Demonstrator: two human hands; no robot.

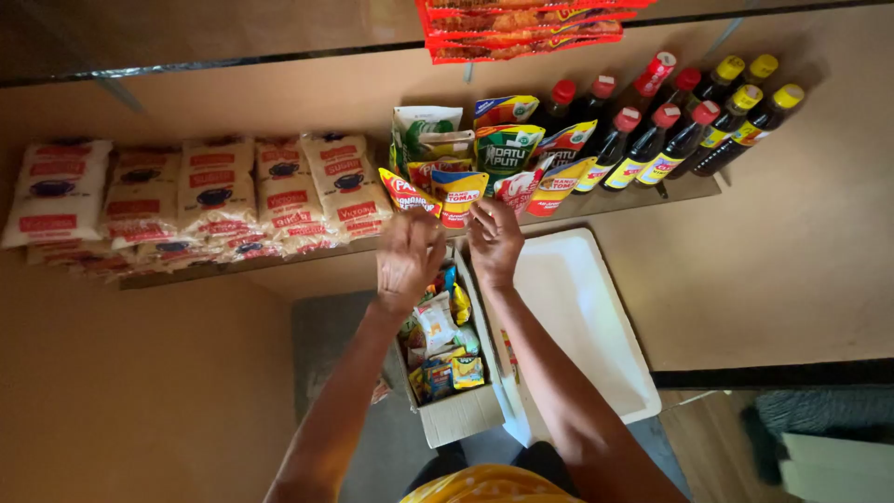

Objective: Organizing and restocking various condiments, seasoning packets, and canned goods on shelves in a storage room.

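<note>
Up at the shelf edge, both hands reach: the left hand (408,256), fingers spread and holding nothing, hovers by a red-and-yellow sauce pouch (408,194); the right hand (495,242) touches a neighbouring upright red-and-white pouch (515,189), grip unclear, above an open cardboard box of snack packets (461,417).

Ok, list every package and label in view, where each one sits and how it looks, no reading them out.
White sacks: left shelf, stacked pillow bags, red labels.
Sauce pouches: shelf middle, upright, red, yellow, green; both hands reach them.
Dark bottles: shelf right, red or yellow caps, colourful labels.
Red packets: hanging strip above.
Small sachets: mixed colours, in the cardboard box below.
White tray: beside the box, plain.
</note>
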